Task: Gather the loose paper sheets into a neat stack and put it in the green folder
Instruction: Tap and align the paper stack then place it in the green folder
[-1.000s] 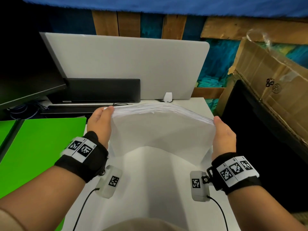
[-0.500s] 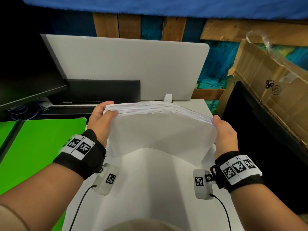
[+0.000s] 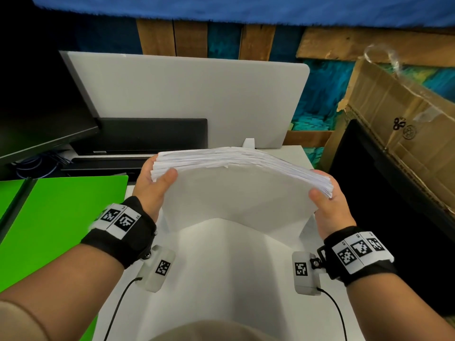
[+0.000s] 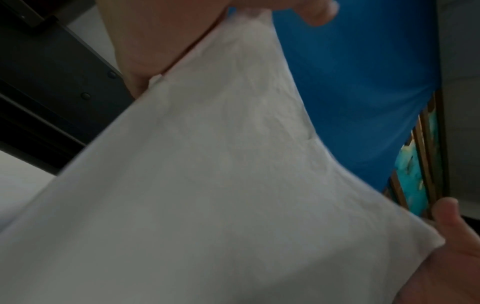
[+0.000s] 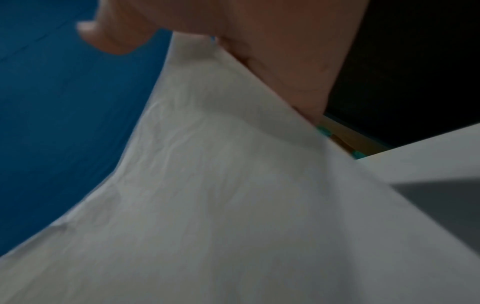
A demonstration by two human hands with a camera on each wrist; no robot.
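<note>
Paper stack held upright over the white tabletop, lower edge at or just above the surface — contact can't be judged. Left hand and right hand each clamp a side edge, thumbs on the near face, grip pinching the sheets. Against a second ago the top edges look more fanned and the stack sits lower — probably mid-jogging, not yet square. Green folder lies open to the left, with no sheets in it.

The paper stack hides both hands' fingers and the table behind
</note>
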